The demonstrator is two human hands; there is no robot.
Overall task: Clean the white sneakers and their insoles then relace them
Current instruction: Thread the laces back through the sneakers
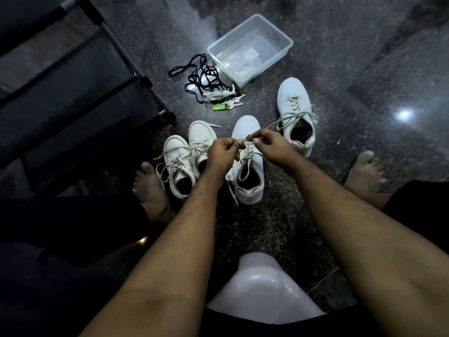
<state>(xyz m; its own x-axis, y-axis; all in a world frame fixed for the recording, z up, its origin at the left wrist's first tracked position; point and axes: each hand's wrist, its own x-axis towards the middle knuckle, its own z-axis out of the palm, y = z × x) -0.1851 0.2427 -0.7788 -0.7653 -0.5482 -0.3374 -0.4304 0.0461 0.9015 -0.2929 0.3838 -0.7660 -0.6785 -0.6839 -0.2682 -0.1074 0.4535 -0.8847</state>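
Several white sneakers stand on the dark stone floor. The middle sneaker [247, 176] sits right under my hands, its white lace [245, 166] running up from the eyelets. My left hand [222, 152] pinches one part of that lace, and my right hand [271, 144] pinches it close by, fingertips nearly touching. Two more sneakers [187, 154] stand side by side to the left with loose laces. Another sneaker [295, 110] lies to the right, laced, and one lace end stretches from it toward my right hand.
A clear plastic tub [251, 48] with water and a cloth stands behind the shoes. Black laces [201, 76], a brush and keys with a green tag [220, 107] lie beside it. A dark rack [73, 81] fills the left. My bare feet flank the shoes; a white stool [263, 290] is below.
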